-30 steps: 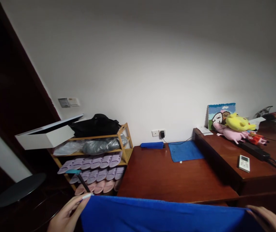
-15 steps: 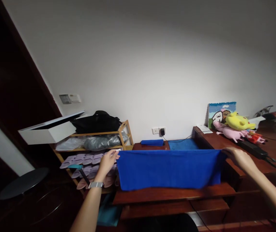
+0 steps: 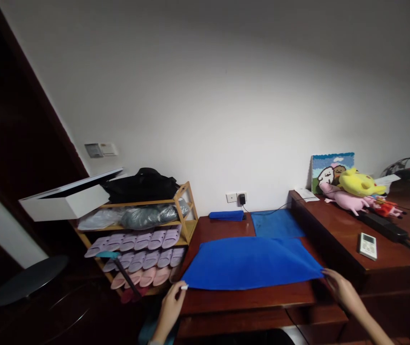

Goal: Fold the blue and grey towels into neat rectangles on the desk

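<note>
A bright blue cloth is stretched out over the dark red wooden table, its far edge lying towards the wall. At its near left corner, by a small white tag, my left hand is closed on the cloth. The near right corner is pinched in the fingers of my right hand. Behind the cloth lie a folded blue cloth and a flat, darker blue piece.
On the left, a wooden rack holds slippers, wrapped bundles, a black bag and a white box. A higher desk at the right carries plush toys, a white remote and a black adapter.
Both hands have moved down and nearer. The blue cloth, which hung upright between them, now slopes away over the table. The remote and more slippers have come into sight.
</note>
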